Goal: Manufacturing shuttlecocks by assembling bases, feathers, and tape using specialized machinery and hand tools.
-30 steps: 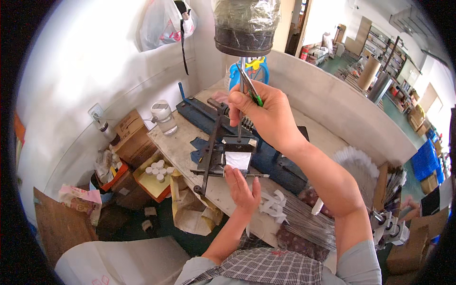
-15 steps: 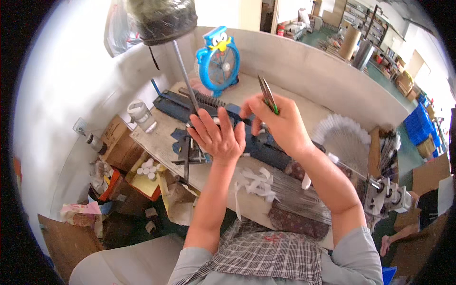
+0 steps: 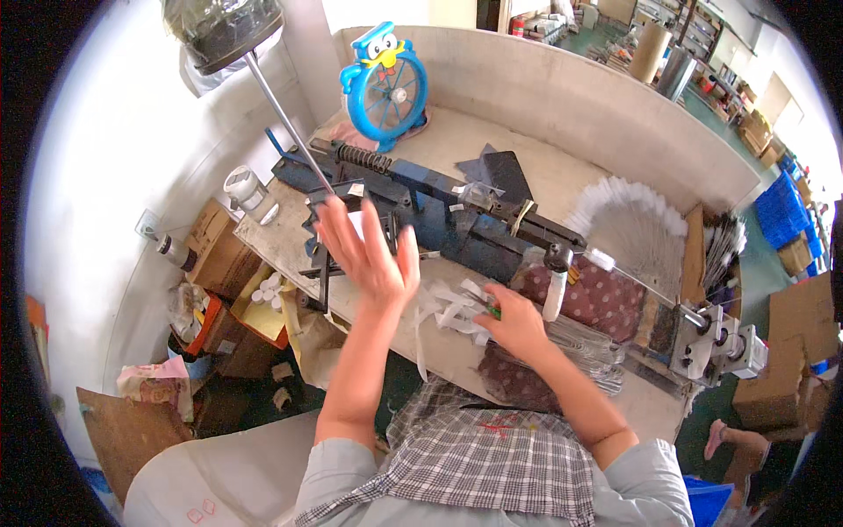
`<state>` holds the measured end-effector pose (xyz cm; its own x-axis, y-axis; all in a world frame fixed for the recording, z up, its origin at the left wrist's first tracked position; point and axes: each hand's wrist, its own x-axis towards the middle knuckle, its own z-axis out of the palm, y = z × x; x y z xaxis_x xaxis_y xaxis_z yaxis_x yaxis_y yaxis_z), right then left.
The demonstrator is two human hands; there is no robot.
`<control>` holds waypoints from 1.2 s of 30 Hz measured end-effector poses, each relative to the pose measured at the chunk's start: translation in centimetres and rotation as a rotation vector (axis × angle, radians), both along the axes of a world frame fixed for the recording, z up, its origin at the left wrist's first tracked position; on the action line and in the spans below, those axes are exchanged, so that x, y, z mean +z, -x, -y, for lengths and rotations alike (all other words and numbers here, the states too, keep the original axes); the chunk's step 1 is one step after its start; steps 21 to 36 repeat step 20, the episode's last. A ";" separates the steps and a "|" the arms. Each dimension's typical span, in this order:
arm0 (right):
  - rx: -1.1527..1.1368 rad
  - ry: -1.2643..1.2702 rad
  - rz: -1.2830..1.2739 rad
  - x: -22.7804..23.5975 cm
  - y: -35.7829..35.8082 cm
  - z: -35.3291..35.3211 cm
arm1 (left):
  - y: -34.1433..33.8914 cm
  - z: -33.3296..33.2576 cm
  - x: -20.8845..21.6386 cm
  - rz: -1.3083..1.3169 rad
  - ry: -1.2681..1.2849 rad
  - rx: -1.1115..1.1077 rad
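Observation:
My left hand (image 3: 373,261) is raised in front of the dark blue metal machine (image 3: 487,249), fingers stretched apart and slightly blurred, with nothing in it. Down at the bench front, my right hand (image 3: 520,328) has its thumb and fingers around small green-handled snips (image 3: 494,311), mostly hidden by the fingers. The snips lie over a loose heap of white strips (image 3: 450,318). Just right of that hand is a bundle of thin, clear-grey lengths (image 3: 584,351) on a maroon dotted cloth (image 3: 606,303). A white-gripped handle (image 3: 555,294) hangs down from the machine.
A blue cartoon-shaped fan (image 3: 385,92) stands at the back of the bench. To the left are a clear jar (image 3: 250,195) and a slanting metal rod (image 3: 290,123). White fanned-out lengths (image 3: 628,220) lie at right, near a metal clamp unit (image 3: 720,347). Boxes (image 3: 206,255) crowd the left floor.
My right hand has come down from above the machine to the white strips, carrying the snips. My left hand has shifted slightly left. The whole view has moved a little.

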<state>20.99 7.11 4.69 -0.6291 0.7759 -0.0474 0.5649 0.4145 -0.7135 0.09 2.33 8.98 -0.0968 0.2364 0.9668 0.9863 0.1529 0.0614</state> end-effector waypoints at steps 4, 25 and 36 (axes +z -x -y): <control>-0.005 -0.041 0.104 -1.3 0.8 0.0 | -2.8 5.5 -7.7 0.298 0.430 -0.345; 0.099 0.355 -0.223 -3.1 2.8 -0.7 | -0.1 6.0 -15.5 0.448 0.874 0.023; 0.099 0.355 -0.223 -3.1 2.8 -0.7 | -0.1 6.0 -15.5 0.448 0.874 0.023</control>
